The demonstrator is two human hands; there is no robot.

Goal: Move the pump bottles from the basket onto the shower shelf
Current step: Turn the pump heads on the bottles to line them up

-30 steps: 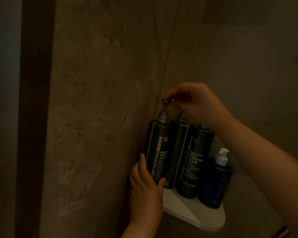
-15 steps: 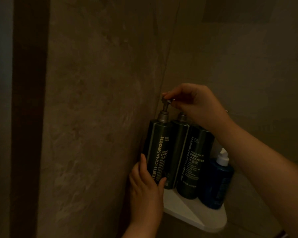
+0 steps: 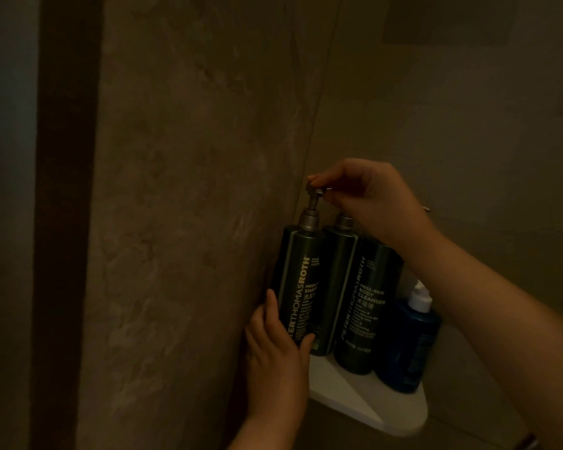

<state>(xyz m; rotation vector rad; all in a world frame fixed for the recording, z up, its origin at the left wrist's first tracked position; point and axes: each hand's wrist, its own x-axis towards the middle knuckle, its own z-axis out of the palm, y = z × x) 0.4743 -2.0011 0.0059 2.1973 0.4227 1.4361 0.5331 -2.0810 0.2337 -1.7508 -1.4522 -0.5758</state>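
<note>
Pinching the pump head, the right hand (image 3: 368,196) steadies the shampoo bottle (image 3: 298,284) pressed against the wall (image 3: 192,190); the left hand (image 3: 278,352) grips its base. Two more bottles crowd the white corner shelf (image 3: 355,397), leaving only its front edge bare.

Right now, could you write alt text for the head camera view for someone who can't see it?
Two bare hands adjust a dark shampoo pump bottle on a white corner shower shelf: the left hand steadies its base, the right hand pinches its pump head. Three more bottles stand beside it.
</note>
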